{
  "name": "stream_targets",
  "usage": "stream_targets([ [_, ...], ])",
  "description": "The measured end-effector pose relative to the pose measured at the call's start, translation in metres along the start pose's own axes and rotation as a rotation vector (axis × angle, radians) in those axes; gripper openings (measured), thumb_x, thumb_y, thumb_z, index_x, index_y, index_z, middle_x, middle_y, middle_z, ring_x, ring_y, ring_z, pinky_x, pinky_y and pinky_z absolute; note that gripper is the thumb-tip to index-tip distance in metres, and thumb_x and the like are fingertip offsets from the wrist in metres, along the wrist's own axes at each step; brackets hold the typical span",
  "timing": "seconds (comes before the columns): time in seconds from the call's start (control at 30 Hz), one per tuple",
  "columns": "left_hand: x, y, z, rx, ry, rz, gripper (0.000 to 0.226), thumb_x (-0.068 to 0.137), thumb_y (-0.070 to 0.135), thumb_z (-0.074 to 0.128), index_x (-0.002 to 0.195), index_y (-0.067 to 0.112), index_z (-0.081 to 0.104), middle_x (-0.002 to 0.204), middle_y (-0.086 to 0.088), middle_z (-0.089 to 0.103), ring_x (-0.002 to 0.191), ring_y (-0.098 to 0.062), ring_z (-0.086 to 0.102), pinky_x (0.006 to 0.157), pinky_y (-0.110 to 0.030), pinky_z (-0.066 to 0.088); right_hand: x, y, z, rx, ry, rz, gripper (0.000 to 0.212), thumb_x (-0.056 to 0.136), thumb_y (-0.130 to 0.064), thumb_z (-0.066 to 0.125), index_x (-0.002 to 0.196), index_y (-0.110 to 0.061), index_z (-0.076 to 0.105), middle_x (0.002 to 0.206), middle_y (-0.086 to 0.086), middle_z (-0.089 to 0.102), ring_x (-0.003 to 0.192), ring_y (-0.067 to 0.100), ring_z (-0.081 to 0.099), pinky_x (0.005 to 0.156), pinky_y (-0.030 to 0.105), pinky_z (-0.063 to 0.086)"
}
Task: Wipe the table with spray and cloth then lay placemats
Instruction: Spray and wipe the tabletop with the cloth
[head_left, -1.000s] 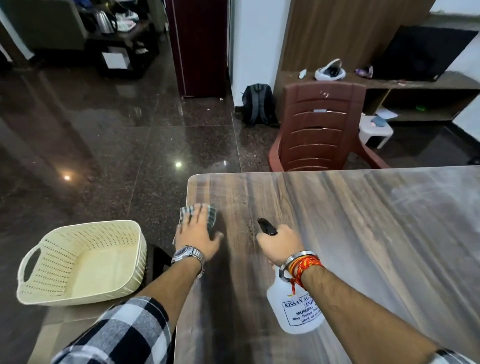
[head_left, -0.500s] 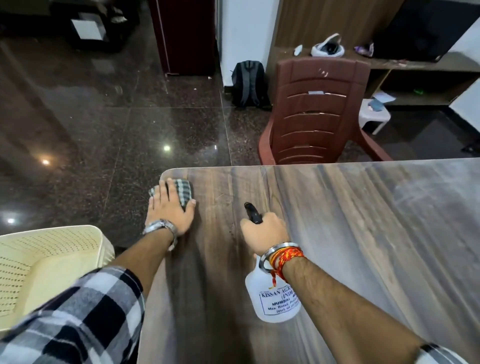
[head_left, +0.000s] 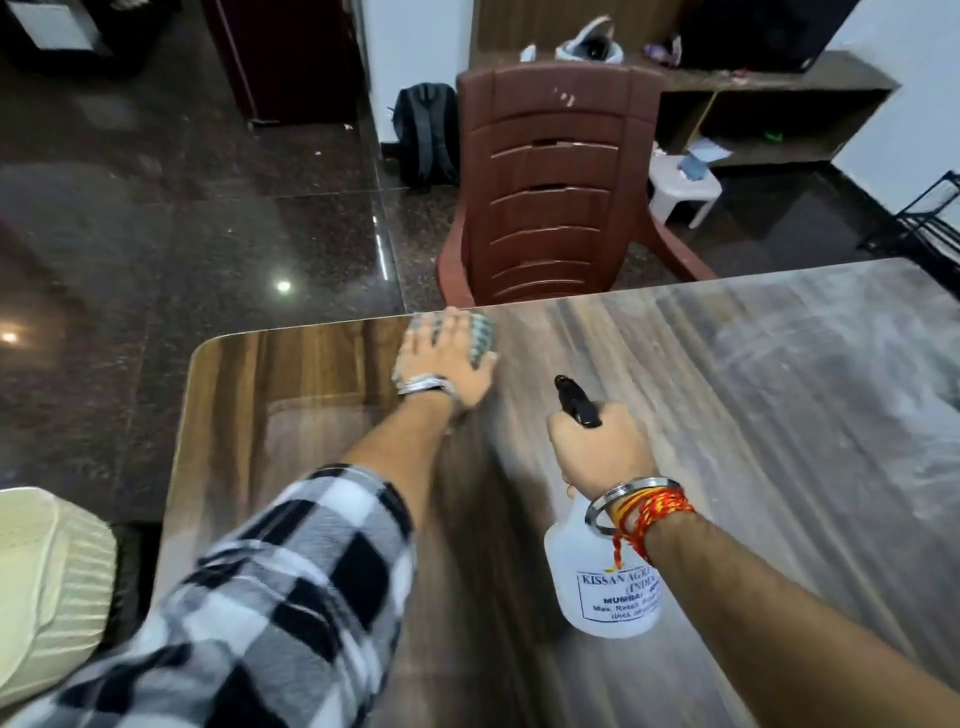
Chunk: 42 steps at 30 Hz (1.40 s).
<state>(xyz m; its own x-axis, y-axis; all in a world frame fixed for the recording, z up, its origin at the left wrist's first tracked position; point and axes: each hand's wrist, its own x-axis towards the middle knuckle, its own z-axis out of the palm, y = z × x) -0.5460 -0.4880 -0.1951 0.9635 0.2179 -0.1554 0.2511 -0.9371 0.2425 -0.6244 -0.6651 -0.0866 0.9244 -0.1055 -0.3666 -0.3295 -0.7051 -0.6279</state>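
The left hand (head_left: 447, 358) lies flat with its fingers spread and pressed down on the checked cloth (head_left: 480, 338), a posture that puts the whole palm's weight into the wipe; the cloth sits mostly under those fingers, its edge peeking out past the fingertips at the far edge of the table (head_left: 779, 415), just left of frame centre. The right hand (head_left: 597, 452) is wrapped closed around the neck of the spray bottle (head_left: 602, 592), its black nozzle (head_left: 576, 402) pointing up-frame, likely kept ready for another squirt. The bottle hangs below that fist, lower centre. A brown chair (head_left: 556, 182) stands beyond the table; no placemats are visible.
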Motion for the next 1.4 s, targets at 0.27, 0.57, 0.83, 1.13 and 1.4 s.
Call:
stream_targets([
  [0.27,-0.008,0.114,0.025,-0.01,-0.104,0.205,0.064,0.094,0.057,0.028,0.152,0.036,0.012,0.162,0.0,0.006,0.148,-0.03,-0.001,0.118,-0.047,-0.002,0.009,0.042,-0.037,0.01,0.118,0.05,0.026,0.072,-0.038,0.054,0.07,-0.013,0.063,0.072,0.016,0.071,0.071,0.039,0.069,0.07,0.044,0.059],
  [0.57,-0.014,-0.146,-0.032,-0.02,0.073,-0.462,0.076,0.089,0.069,0.021,0.153,0.029,0.01,0.162,-0.002,0.006,0.147,-0.033,0.002,0.119,-0.046,0.006,-0.009,0.042,-0.025,0.09,0.091,0.042,0.029,0.072,-0.034,0.054,0.065,-0.008,0.065,0.07,0.019,0.071,0.067,0.04,0.07,0.068,0.05,0.06],
  [0.83,-0.067,-0.035,0.005,0.085,0.036,-0.197,0.075,0.09,0.064,0.017,0.154,0.026,0.007,0.161,-0.005,0.008,0.145,-0.038,0.006,0.118,-0.051,0.007,-0.043,0.047,-0.017,0.071,0.05,-0.035,0.024,0.071,-0.032,0.054,0.069,-0.01,0.064,0.072,0.019,0.069,0.068,0.041,0.069,0.069,0.05,0.06],
  [1.13,-0.147,0.128,0.037,-0.023,-0.124,0.207,0.066,0.096,0.051,0.033,0.154,0.03,0.008,0.162,-0.002,-0.003,0.147,-0.029,-0.009,0.119,-0.045,-0.005,-0.064,0.076,-0.051,0.035,0.131,-0.034,0.024,0.078,-0.031,0.057,0.068,-0.011,0.065,0.065,0.016,0.068,0.066,0.039,0.068,0.062,0.037,0.052],
  [1.4,-0.176,-0.134,-0.004,-0.05,0.141,-0.471,0.073,0.092,0.067,0.02,0.153,0.03,0.009,0.162,-0.001,0.005,0.147,-0.032,0.002,0.118,-0.048,0.006,-0.101,0.073,-0.024,0.047,0.011,-0.067,0.035,0.063,-0.04,0.049,0.063,-0.009,0.064,0.071,0.019,0.07,0.069,0.038,0.066,0.066,0.039,0.055],
])
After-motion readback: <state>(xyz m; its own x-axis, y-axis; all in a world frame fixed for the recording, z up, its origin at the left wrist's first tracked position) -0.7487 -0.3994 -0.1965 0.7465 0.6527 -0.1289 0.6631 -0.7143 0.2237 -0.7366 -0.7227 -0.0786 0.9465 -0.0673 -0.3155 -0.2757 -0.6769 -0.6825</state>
